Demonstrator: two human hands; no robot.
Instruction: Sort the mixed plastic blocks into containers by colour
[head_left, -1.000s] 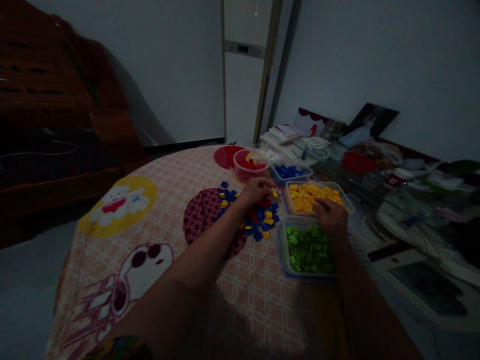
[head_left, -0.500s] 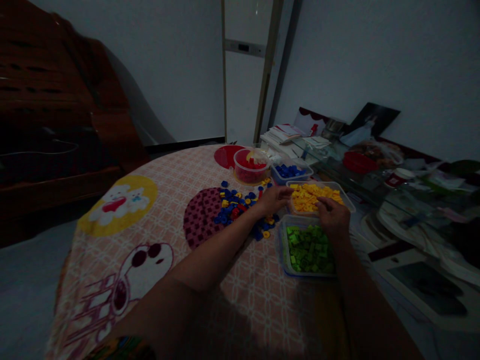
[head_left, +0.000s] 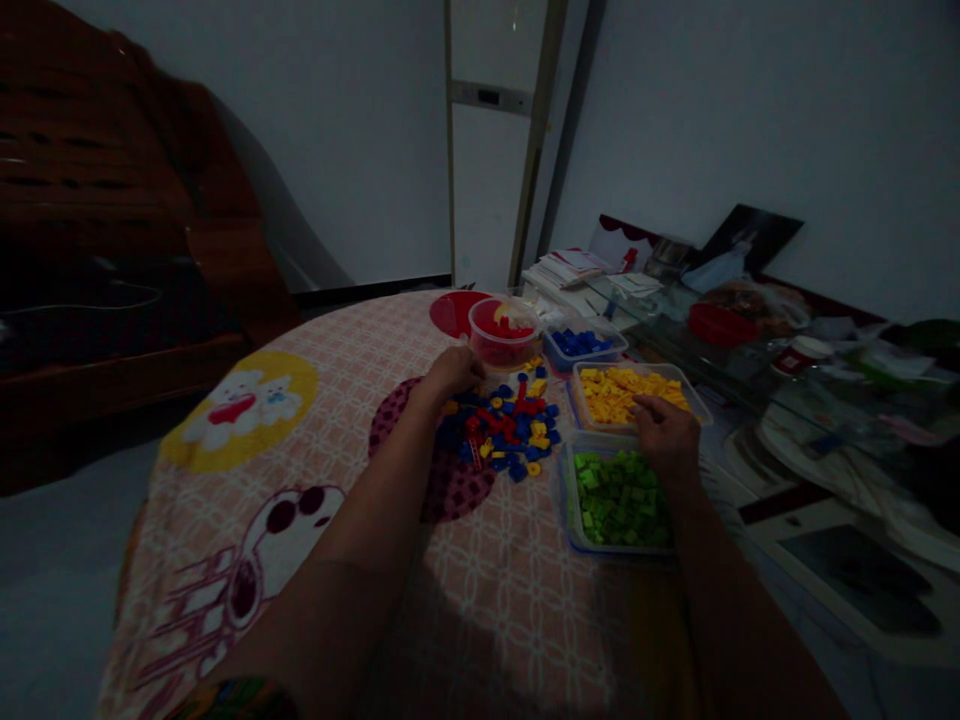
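Observation:
A pile of small blue, red and yellow bricks (head_left: 510, 425) lies on the patterned cloth. My left hand (head_left: 452, 371) rests at the pile's far left edge, fingers curled downward, just left of the round tub of red bricks (head_left: 504, 333). My right hand (head_left: 664, 432) lies with bent fingers across the edge between the tub of yellow bricks (head_left: 628, 392) and the tub of green bricks (head_left: 615, 495). What either hand holds is hidden in the dim light.
A tub of blue bricks (head_left: 583, 343) and a red lid (head_left: 452, 312) sit at the back. The cartoon-print cloth (head_left: 247, 480) covers the round table. Papers, a photo and clutter (head_left: 750, 300) fill a glass surface to the right.
My left hand moved from the yellow tub's left rim back across the pile to its far left edge. My right hand barely shifted.

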